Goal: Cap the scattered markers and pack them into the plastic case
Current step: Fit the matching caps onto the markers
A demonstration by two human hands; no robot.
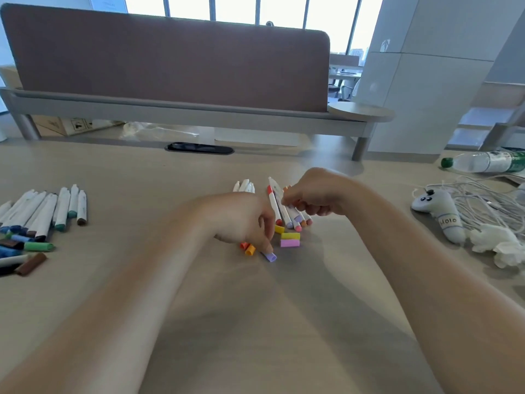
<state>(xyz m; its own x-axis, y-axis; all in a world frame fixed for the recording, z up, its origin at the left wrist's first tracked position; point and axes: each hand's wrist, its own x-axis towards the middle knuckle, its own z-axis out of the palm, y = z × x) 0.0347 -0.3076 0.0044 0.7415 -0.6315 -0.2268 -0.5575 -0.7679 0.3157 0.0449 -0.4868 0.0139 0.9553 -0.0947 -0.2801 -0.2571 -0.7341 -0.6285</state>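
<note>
worktop (pixel 255 314): pale wood. It carries every marker and cap in view. I cannot make out the plastic case anywhere on it, so packing looks a good way off.
side pile of markers (pixel 42 214): blue, green and brown ones with their loose caps, well apart to the left. Better left alone until the middle set is capped.
right hand (pixel 315 194): fingers curled round the held markers, gripping them partway along the barrels, with the coloured tips pointing toward the person.
left hand (pixel 238 220): palm down and fingers bent toward the worktop. One fingertip touches the lilac cap, but the blur hides whether it has a pinch on it.
held markers (pixel 284 211): a fanned bundle of red, lilac, pink and orange tips, all bare. Judged advice: separate one barrel from the fan before capping it, or its neighbours will block the cap.
lilac-tipped marker (pixel 289 223): sits in the middle of the fan and is the likely match for the cap under the left hand.
pink cap (pixel 289 243) and yellow cap (pixel 290 236): lie side by side just below the tips.
orange caps (pixel 250 249): tucked under the left hand and easily knocked away.
lilac cap (pixel 271 256): lies on its side, nearest the person. Pinch it by its closed end, turn the open mouth to the tip, then push straight on until it seats.
</note>
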